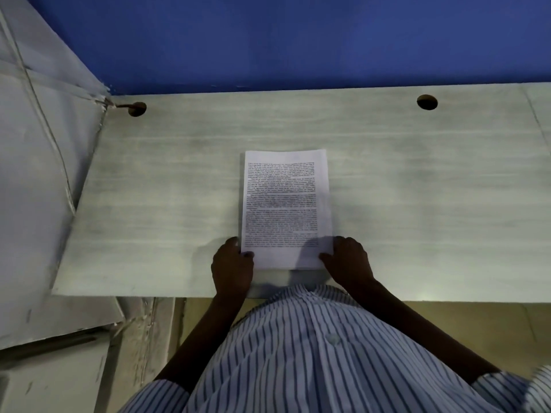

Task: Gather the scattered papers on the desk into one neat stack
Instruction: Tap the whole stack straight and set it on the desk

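Well behind papers (286,208), cable holes (137,109) (427,102), blue partition (298,40).

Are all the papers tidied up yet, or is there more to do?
Nearly finished. The papers already sit in one pile on the desk, with no loose sheets in view. The left hand and right hand hold its near corners, seemingly squaring the edges. Left: letting go.

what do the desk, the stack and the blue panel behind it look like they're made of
Desk: likely laminate over board, matte, with pale printed wood grain streaks. Stack: plain white printer paper, matte, with black printed text. Blue panel: uniform and matte; fabric or painted board, can't tell.
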A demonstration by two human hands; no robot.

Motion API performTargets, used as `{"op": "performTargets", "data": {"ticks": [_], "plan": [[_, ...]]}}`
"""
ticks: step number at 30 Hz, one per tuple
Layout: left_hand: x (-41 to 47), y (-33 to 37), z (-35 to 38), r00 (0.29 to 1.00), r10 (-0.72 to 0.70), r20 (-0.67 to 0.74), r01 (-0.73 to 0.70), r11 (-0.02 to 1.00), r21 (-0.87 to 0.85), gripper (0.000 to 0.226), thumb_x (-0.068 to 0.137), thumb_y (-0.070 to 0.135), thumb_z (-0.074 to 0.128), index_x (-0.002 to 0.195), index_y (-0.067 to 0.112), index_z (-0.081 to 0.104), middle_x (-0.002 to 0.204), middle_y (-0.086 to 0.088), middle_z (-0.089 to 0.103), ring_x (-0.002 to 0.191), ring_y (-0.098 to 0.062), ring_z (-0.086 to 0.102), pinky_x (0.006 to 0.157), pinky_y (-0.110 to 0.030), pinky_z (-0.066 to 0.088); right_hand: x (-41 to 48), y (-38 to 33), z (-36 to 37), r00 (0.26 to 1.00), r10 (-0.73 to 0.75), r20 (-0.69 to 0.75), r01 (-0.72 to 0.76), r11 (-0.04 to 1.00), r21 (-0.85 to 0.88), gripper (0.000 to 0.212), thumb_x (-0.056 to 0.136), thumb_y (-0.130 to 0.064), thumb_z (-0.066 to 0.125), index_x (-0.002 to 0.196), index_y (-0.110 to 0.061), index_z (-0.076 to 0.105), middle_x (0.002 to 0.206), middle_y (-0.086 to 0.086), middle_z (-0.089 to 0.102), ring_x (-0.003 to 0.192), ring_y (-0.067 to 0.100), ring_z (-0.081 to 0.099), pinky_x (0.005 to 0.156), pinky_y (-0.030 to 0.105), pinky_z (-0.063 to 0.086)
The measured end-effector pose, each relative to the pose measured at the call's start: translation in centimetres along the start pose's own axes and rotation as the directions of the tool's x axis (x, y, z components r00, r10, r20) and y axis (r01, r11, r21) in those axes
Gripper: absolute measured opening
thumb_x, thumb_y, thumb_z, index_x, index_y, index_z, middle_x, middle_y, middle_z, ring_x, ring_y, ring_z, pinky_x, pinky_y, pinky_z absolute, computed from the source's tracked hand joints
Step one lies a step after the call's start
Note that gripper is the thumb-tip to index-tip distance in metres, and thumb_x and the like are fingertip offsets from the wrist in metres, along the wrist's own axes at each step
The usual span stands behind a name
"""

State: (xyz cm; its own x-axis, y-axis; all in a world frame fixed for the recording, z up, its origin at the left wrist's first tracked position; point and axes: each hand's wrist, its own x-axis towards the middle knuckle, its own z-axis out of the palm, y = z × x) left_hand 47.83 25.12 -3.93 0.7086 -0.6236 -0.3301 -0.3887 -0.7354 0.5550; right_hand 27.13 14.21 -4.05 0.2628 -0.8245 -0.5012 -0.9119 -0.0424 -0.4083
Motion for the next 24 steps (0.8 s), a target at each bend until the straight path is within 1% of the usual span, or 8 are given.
{"op": "performTargets", "data": {"ticks": [2, 5, 8, 10, 13, 17, 22, 24], "plan": [[-0.2, 0.5, -0.2, 0.999, -0.041, -0.004, 0.041, 0.999, -0.025, 0.020, 0.088, 0.013, 0.068, 0.107, 0.005, 0.066, 0.108, -0.010, 0.074, 0.096, -0.024, 0.068, 0.073, -0.020, 0.039, -0.1, -0.3, -0.2, 1.000, 0.001, -0.006, -0.001, 1.000, 0.012, 0.041, 0.091, -0.032, 0.064, 0.120, -0.003, 0.061, 0.119, 0.017, 0.064, 0.111, 0.032, 0.059, 0.087, 0.032, 0.045], [-0.2, 0.8, -0.7, 0.994, -0.112, -0.004, 0.111, 0.992, -0.063, 0.041, 0.089, 0.016, 0.068, 0.127, 0.004, 0.061, 0.118, -0.012, 0.071, 0.108, -0.025, 0.066, 0.083, -0.018, 0.039, -0.5, -0.4, -0.9, 0.999, 0.033, -0.014, -0.033, 0.998, 0.046, 0.043, 0.092, -0.029, 0.064, 0.122, 0.002, 0.061, 0.124, 0.017, 0.064, 0.116, 0.032, 0.059, 0.092, 0.033, 0.046], [-0.2, 0.8, -1.1, 0.984, -0.178, -0.029, 0.176, 0.982, -0.068, 0.049, 0.088, 0.021, 0.071, 0.133, 0.006, 0.058, 0.122, -0.013, 0.069, 0.117, -0.027, 0.062, 0.097, -0.026, 0.042, -0.7, -0.1, -1.0, 0.998, 0.052, -0.029, -0.050, 0.996, 0.076, 0.032, 0.090, -0.029, 0.064, 0.106, -0.002, 0.067, 0.110, 0.014, 0.069, 0.106, 0.032, 0.064, 0.080, 0.032, 0.047], [-0.3, 1.1, -1.1, 0.983, -0.178, -0.033, 0.177, 0.983, -0.043, 0.048, 0.087, 0.022, 0.072, 0.131, 0.006, 0.060, 0.124, -0.013, 0.068, 0.117, -0.027, 0.062, 0.099, -0.028, 0.043, -0.9, 0.1, -0.8, 0.998, 0.051, -0.024, -0.049, 0.996, 0.081, 0.029, 0.090, -0.028, 0.063, 0.104, -0.003, 0.068, 0.107, 0.013, 0.070, 0.102, 0.030, 0.064, 0.074, 0.029, 0.044], [-0.4, 1.3, -1.1, 0.988, -0.148, -0.035, 0.148, 0.989, -0.016, 0.045, 0.087, 0.023, 0.073, 0.127, 0.004, 0.063, 0.125, -0.014, 0.067, 0.115, -0.028, 0.063, 0.096, -0.029, 0.044, -1.2, -0.1, -0.7, 0.999, 0.046, -0.020, -0.044, 0.995, 0.091, 0.027, 0.091, -0.027, 0.063, 0.102, -0.003, 0.067, 0.106, 0.014, 0.070, 0.098, 0.028, 0.064, 0.069, 0.024, 0.038], [-0.4, 1.1, -1.0, 0.992, -0.128, -0.024, 0.128, 0.992, 0.013, 0.039, 0.085, 0.023, 0.074, 0.118, 0.005, 0.068, 0.119, -0.012, 0.070, 0.108, -0.027, 0.066, 0.086, -0.024, 0.043, -1.5, -0.2, -0.6, 0.999, 0.030, -0.018, -0.029, 0.998, 0.056, 0.026, 0.093, -0.024, 0.061, 0.104, -0.001, 0.065, 0.107, 0.014, 0.068, 0.097, 0.027, 0.063, 0.068, 0.023, 0.034], [0.0, 0.8, -1.3, 0.994, -0.111, 0.007, 0.111, 0.993, 0.047, 0.037, 0.085, 0.024, 0.074, 0.117, 0.006, 0.068, 0.118, -0.010, 0.070, 0.108, -0.026, 0.065, 0.084, -0.023, 0.041, -1.3, 0.0, -0.4, 1.000, 0.021, -0.016, -0.021, 0.999, 0.043, 0.030, 0.093, -0.028, 0.060, 0.111, -0.004, 0.065, 0.113, 0.014, 0.068, 0.103, 0.028, 0.063, 0.074, 0.025, 0.042], [0.5, 1.2, -1.6, 0.994, -0.104, 0.019, 0.102, 0.993, 0.062, 0.037, 0.087, 0.025, 0.071, 0.118, 0.005, 0.065, 0.119, -0.012, 0.068, 0.110, -0.029, 0.063, 0.081, -0.024, 0.038, -0.9, -0.1, -0.7, 1.000, 0.002, -0.026, -0.001, 0.999, 0.036, 0.038, 0.093, -0.031, 0.059, 0.121, -0.006, 0.061, 0.121, 0.013, 0.065, 0.111, 0.029, 0.061, 0.085, 0.030, 0.046]]}}
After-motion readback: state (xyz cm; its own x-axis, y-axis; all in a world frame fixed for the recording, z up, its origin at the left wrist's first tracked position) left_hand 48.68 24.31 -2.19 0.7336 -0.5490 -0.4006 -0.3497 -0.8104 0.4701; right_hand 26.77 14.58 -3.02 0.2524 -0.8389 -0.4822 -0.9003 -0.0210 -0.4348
